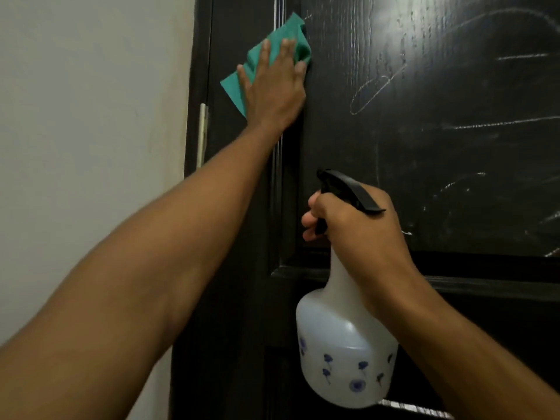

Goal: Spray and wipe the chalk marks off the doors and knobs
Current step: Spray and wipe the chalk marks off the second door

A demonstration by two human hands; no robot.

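A green cloth (266, 56) is pressed flat against the upper left edge of a dark door (439, 153) by the left hand (272, 86), whose fingers are spread straight over it. A spray bottle (345, 344) is held lower down by the right hand (357, 225), the fingers being curled round its neck and black trigger (348, 189), with the nozzle aimed toward the door. The wiping is probably best done with firm, overlapping strokes carried from the frame edge rightward into the panel, the cloth being kept flat and refolded once a face is loaded with dust. The groove beside the panel likely needs a fingertip pushed through the cloth. The chalk marks (378, 92) are seen as pale loops and streaks across the panel to the right of the cloth, well apart from it in places, on grained, slightly glossy wood. No knob is in view. A hinge (202, 131) is seen at the frame, beside a pale wall (91, 116).
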